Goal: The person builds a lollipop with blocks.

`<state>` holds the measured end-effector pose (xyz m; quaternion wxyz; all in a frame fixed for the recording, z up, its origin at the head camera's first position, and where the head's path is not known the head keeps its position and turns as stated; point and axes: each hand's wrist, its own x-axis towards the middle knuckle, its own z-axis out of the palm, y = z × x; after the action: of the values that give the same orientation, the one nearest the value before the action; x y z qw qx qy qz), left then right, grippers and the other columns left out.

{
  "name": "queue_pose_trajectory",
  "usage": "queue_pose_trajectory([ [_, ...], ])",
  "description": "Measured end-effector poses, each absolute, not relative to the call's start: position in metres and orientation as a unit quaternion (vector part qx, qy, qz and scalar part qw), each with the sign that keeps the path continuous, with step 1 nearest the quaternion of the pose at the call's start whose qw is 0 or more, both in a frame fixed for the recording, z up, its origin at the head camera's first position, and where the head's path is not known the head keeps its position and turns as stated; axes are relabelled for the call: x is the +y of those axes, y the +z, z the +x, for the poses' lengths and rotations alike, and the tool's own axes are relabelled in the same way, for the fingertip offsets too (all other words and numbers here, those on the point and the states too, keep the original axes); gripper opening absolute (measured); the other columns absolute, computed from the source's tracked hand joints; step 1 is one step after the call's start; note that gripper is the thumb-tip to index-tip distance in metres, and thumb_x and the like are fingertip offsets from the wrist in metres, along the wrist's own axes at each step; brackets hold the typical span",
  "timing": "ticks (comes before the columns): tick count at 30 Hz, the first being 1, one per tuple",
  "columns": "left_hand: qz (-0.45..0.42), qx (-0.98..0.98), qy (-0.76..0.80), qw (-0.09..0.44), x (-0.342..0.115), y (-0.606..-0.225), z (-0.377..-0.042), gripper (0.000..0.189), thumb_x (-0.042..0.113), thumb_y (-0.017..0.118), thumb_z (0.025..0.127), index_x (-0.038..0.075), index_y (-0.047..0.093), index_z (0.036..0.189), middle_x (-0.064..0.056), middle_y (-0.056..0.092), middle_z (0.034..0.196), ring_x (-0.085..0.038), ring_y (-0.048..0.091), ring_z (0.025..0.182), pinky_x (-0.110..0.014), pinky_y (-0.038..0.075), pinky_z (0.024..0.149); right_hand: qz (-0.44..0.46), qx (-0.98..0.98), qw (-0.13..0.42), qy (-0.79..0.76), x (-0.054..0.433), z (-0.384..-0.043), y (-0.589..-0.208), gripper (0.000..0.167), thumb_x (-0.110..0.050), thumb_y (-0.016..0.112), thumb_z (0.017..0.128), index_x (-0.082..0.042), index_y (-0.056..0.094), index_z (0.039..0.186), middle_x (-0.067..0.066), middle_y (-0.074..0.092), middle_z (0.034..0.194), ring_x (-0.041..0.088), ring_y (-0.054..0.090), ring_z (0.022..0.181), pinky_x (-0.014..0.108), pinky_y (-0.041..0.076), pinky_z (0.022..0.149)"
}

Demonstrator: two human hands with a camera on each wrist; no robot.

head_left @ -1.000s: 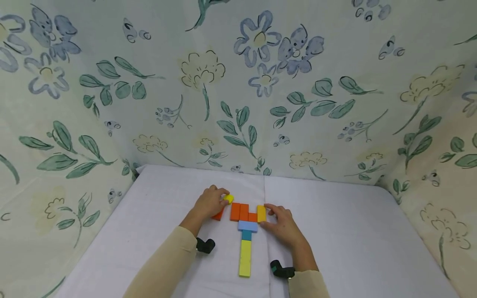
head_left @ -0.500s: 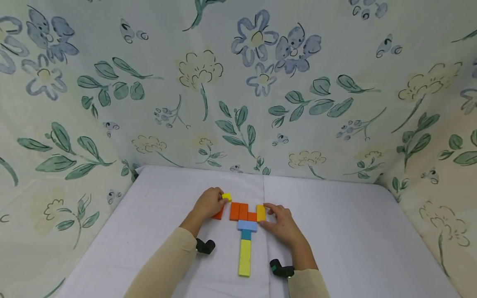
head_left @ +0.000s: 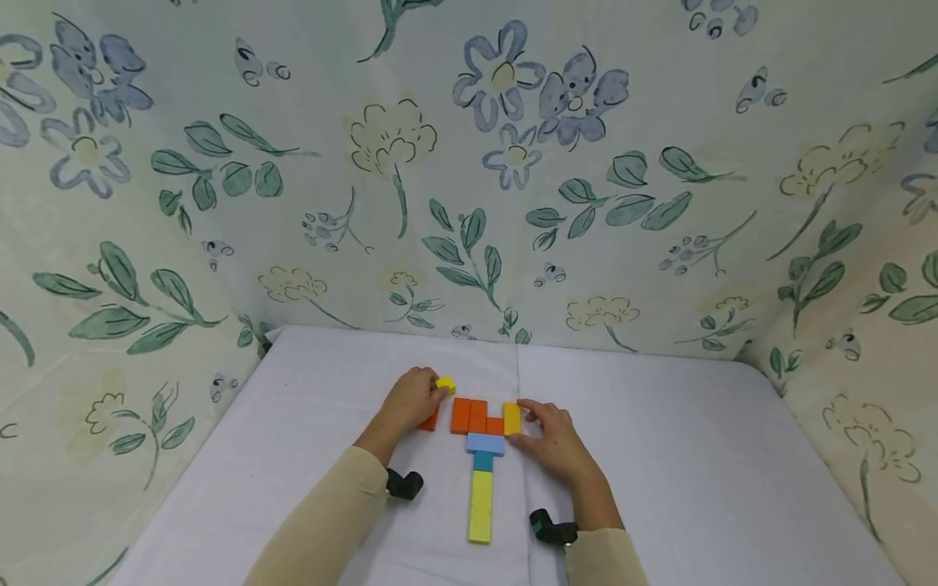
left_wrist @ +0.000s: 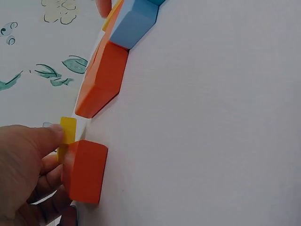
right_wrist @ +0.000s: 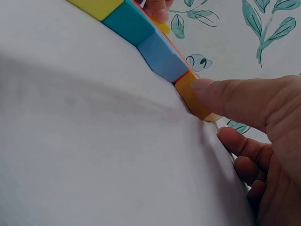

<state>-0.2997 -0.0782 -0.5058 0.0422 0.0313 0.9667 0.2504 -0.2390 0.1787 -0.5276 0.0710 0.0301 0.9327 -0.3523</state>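
My left hand (head_left: pixel 407 399) pinches a small yellow block (head_left: pixel 445 384) between thumb and finger. Partly under that hand, a red-orange block (left_wrist: pixel 89 172) sits on the cloth, apart from the others. At the right end of the block row, my right hand (head_left: pixel 555 435) grips a golden-yellow block (head_left: pixel 512 419), thumb at its near end and a finger at its far end. To its left come a short orange block (head_left: pixel 495 426) and two upright orange blocks (head_left: pixel 469 416). Below them a light blue block (head_left: pixel 485 443), a teal block (head_left: pixel 484 461) and a long lime-yellow strip (head_left: pixel 480 506) form a column.
A white cloth (head_left: pixel 659 472) with a crease right of the column covers the table. Floral fabric (head_left: pixel 469 163) hangs behind and at both sides. Black wrist camera mounts (head_left: pixel 405 485) stick out inward from both sleeves.
My left hand has turned the small yellow block and shifted it slightly back and left. The right hand and the other blocks stay in place.
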Motion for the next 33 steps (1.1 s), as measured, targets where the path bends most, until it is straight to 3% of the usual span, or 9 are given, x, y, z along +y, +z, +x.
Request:
queue_pose_trajectory([
  [4,0.048,0.969,0.242,0.009,-0.074,-0.505,-0.299,0.040,0.039,0.066,0.100,0.007,0.065,0.125,-0.009,0.066,0.116,-0.023,0.059,0.102,-0.039,0.054,0.100,0.029,0.933,0.072,-0.351,0.180,-0.240,-0.528,0.062,-0.032,0.080,0.087,-0.032,0.055,0.144,-0.002,0.058,0.121,0.022,0.044,0.117,0.050,0.049,0.102],
  [9,0.077,0.973,0.216,-0.023,-0.059,-0.502,-0.294,0.043,0.044,0.066,0.098,0.013,0.065,0.127,-0.005,0.068,0.117,-0.023,0.054,0.106,-0.036,0.052,0.095,0.031,0.932,0.075,-0.353,0.181,-0.239,-0.527,0.062,-0.032,0.080,0.087,-0.032,0.055,0.144,-0.001,0.058,0.122,0.023,0.044,0.117,0.051,0.048,0.102],
  [14,0.142,0.965,0.222,-0.002,-0.045,-0.504,-0.290,0.043,0.048,0.065,0.098,0.018,0.067,0.127,0.000,0.067,0.114,-0.019,0.049,0.105,-0.031,0.050,0.089,0.031,0.932,0.077,-0.352,0.183,-0.238,-0.527,0.062,-0.033,0.079,0.088,-0.033,0.055,0.144,-0.001,0.058,0.123,0.023,0.044,0.117,0.050,0.048,0.103],
  [19,0.193,0.962,0.194,0.012,-0.032,-0.507,-0.288,0.043,0.052,0.063,0.098,0.021,0.069,0.126,0.001,0.067,0.121,-0.019,0.047,0.108,-0.034,0.046,0.093,0.021,0.933,0.075,-0.353,0.183,-0.238,-0.526,0.061,-0.034,0.079,0.088,-0.033,0.055,0.144,-0.001,0.058,0.123,0.023,0.045,0.117,0.051,0.048,0.103],
  [33,0.186,0.969,0.162,0.029,-0.022,-0.507,-0.284,0.041,0.052,0.064,0.097,0.024,0.070,0.126,0.000,0.063,0.126,-0.022,0.046,0.111,-0.037,0.045,0.096,0.008,0.934,0.065,-0.351,0.182,-0.236,-0.526,0.061,-0.036,0.080,0.087,-0.033,0.055,0.143,-0.002,0.059,0.122,0.022,0.045,0.116,0.051,0.049,0.101],
])
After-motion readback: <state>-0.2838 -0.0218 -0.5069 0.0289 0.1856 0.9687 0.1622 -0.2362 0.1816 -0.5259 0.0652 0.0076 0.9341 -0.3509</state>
